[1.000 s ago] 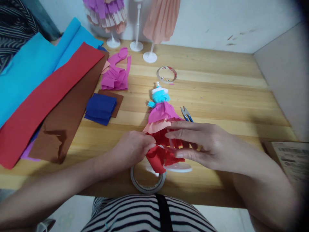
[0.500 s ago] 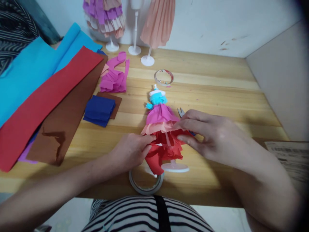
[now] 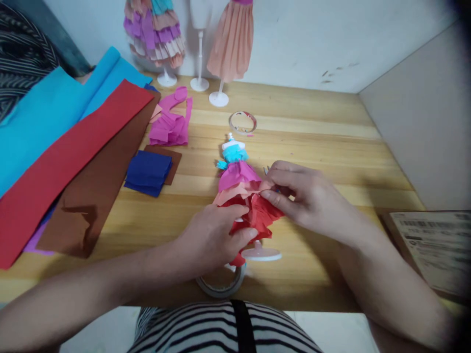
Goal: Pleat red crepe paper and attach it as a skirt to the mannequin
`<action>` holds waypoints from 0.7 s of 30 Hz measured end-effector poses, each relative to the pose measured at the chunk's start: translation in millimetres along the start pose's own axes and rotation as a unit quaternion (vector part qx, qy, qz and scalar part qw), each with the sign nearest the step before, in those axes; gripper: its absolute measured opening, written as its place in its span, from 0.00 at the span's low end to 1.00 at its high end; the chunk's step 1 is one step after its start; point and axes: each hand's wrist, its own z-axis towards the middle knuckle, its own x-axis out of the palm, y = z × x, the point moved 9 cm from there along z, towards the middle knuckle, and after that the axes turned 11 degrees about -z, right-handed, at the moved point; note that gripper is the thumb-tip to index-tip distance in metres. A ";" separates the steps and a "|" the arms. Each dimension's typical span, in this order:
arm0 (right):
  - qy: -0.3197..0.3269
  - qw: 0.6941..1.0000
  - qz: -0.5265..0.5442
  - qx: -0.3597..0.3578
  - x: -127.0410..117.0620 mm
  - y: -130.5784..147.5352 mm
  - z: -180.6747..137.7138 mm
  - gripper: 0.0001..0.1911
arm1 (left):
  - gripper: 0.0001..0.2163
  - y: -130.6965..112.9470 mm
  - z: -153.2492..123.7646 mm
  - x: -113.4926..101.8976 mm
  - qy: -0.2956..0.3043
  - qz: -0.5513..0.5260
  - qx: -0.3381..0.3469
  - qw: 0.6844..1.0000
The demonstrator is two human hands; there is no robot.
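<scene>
A small white dress stand [image 3: 261, 252] carries a layered paper dress with a turquoise bodice [image 3: 235, 153], a pink layer [image 3: 238, 175] and a peach layer [image 3: 235, 192]. Red crepe paper [image 3: 265, 213] is gathered below these, partly covered by my fingers. My right hand [image 3: 294, 191] pinches the edge of the peach and red layers between thumb and fingers. My left hand [image 3: 221, 233] lies over the red paper's left side, thumb and index finger apart and touching it; its other fingers are hidden. Behind my right hand, the metal tips of a tool [image 3: 266, 170] peek out.
A tape roll [image 3: 221, 287] lies at the table's front edge, a thinner ring [image 3: 243, 122] farther back. Turquoise [image 3: 44, 122], red [image 3: 73, 162] and brown paper [image 3: 99, 191] spread leftward, near folded blue paper [image 3: 147, 171] and pink scraps [image 3: 169, 128]. Stands line the wall; a box [image 3: 434, 250] sits right.
My left hand has moved right over the red paper, its thumb and index finger spreading apart. My right fingers have closed on the skirt's edge. The view has shifted slightly.
</scene>
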 end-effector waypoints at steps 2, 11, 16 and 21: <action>0.000 0.998 0.048 0.043 0.6 -10.9 0.4 0.08 | 0.07 -0.8 4.2 4.3 0.007 -0.069 -0.014 0.998; 0.005 0.972 0.169 0.160 13.8 -40.9 -2.0 0.08 | 0.18 22.0 10.9 7.4 0.002 -0.198 -0.076 0.977; -0.004 0.971 0.178 0.162 10.2 -41.3 -2.8 0.08 | 0.17 30.2 9.9 5.5 -0.015 -0.221 -0.105 0.969; -0.022 0.969 0.183 0.163 4.7 -43.0 -4.6 0.08 | 0.16 34.4 9.5 -0.5 -0.043 -0.239 -0.112 0.964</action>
